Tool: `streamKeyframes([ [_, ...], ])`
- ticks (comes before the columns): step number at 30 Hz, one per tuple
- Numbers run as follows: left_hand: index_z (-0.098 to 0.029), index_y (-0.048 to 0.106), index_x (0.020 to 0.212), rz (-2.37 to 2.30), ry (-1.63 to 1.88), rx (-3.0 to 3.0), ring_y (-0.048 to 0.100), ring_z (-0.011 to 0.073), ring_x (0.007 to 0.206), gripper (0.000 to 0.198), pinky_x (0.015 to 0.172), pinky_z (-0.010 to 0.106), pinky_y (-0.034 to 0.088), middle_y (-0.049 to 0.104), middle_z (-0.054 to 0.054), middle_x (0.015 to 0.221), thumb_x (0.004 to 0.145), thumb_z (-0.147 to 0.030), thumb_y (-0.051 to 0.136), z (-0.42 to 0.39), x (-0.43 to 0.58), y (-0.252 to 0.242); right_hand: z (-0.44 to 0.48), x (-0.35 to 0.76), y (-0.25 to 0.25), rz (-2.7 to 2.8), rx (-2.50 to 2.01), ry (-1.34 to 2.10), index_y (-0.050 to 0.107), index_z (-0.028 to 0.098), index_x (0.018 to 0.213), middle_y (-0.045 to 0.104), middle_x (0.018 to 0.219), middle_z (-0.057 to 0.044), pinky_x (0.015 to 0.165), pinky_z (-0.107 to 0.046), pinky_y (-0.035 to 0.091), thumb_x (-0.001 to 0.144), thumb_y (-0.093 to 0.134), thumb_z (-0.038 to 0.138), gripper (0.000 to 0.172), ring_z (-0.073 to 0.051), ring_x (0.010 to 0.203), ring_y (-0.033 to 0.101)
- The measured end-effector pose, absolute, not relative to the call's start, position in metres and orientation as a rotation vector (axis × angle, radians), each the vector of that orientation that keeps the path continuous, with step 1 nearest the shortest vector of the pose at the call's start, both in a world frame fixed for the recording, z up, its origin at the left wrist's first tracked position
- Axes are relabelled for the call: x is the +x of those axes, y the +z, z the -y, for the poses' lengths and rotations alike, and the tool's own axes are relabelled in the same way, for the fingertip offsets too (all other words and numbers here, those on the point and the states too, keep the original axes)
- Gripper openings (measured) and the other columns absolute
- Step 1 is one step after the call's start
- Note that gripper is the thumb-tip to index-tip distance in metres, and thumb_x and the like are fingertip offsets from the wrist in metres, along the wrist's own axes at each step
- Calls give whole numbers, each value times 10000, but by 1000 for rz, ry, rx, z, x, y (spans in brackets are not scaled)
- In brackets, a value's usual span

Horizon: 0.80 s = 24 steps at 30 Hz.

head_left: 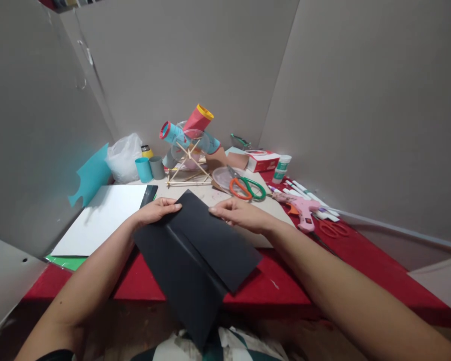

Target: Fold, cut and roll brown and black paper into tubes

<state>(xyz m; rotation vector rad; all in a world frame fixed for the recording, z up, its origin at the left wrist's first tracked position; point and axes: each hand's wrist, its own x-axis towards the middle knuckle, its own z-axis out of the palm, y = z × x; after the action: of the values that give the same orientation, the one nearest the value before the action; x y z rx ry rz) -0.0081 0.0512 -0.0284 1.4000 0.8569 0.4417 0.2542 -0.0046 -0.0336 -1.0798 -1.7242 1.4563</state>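
A sheet of black paper (188,260), bent over along a lengthwise fold, is held above the front edge of the table. My left hand (156,209) pinches its upper left part, with the thumb on top. On the upper right edge of the same paper, my right hand (240,213) is closed with thumb and fingers. The paper's lower corner hangs over my lap. Just beyond my right hand lie scissors with green handles (254,189) and scissors with orange handles (240,188).
Behind stands a stick frame (190,168) bearing coloured tubes (198,120). White paper (105,215), a plastic bag (124,158) and teal paper (92,173) are at left. A pink glue gun (302,208), markers (298,189) and red scissors (333,228) lie at right.
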Motion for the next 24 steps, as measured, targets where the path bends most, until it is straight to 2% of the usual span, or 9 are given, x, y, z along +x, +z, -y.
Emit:
streamKeyframes([
  [3, -123, 734, 809, -884, 483, 1388, 644, 142, 642, 339, 664, 261, 500, 730, 58, 768, 688, -433, 800, -51, -7, -28, 6, 249, -37, 1681, -1060, 1464, 528, 164, 524, 419, 468, 73, 438, -209, 250, 685, 709, 562, 466, -61, 435, 334],
  [7, -141, 728, 857, -946, 728, 1356, 628, 127, 593, 354, 571, 219, 469, 711, 31, 720, 689, -448, 784, -59, -12, -25, 1, 253, -42, 1502, -1134, 1341, 581, 170, 630, 520, 533, 47, 460, -225, 292, 669, 697, 541, 391, -92, 466, 415],
  [10, -153, 708, 933, -982, 1004, 1294, 647, 142, 614, 366, 576, 235, 494, 713, 33, 742, 704, -435, 754, -67, -19, -21, -5, 257, -45, 1357, -1159, 1187, 579, 182, 674, 528, 575, 47, 484, -230, 303, 682, 655, 541, 367, -99, 503, 423],
  [14, -180, 672, 932, -996, 1316, 1255, 643, 103, 612, 283, 593, 208, 504, 701, -4, 742, 725, -363, 726, -73, -31, -5, -10, 255, -47, 1269, -1159, 1077, 545, 194, 664, 531, 587, 45, 510, -236, 342, 680, 616, 537, 350, -105, 523, 445],
  [17, -185, 674, 930, -976, 1615, 1361, 680, 128, 702, 243, 679, 241, 532, 724, 18, 809, 756, -353, 705, -57, -33, 17, -9, 248, -49, 1290, -1190, 1106, 509, 209, 699, 529, 542, 54, 464, -230, 345, 682, 619, 484, 297, -111, 469, 459],
  [19, -196, 688, 963, -931, 1720, 1601, 692, 168, 844, 228, 853, 314, 528, 736, 35, 886, 816, -368, 661, -34, -27, 31, -7, 243, -51, 1331, -1231, 1138, 487, 219, 755, 539, 525, 60, 437, -223, 354, 692, 615, 420, 247, -118, 443, 479],
  [21, -225, 689, 1034, -960, 1628, 1945, 652, 216, 1041, 239, 1005, 373, 456, 726, 38, 1045, 873, -380, 606, -6, -14, 39, -5, 238, -54, 1392, -1280, 1154, 463, 228, 782, 548, 523, 62, 436, -222, 381, 714, 591, 359, 196, -127, 443, 507],
  [24, -246, 621, 1231, -959, 1113, 2388, 536, 263, 1248, 360, 1090, 395, 379, 623, 54, 1311, 919, -400, 530, 24, 12, 31, -4, 236, -59, 1529, -1380, 1107, 456, 229, 757, 525, 510, 66, 430, -220, 380, 749, 569, 308, 138, -128, 439, 508],
])
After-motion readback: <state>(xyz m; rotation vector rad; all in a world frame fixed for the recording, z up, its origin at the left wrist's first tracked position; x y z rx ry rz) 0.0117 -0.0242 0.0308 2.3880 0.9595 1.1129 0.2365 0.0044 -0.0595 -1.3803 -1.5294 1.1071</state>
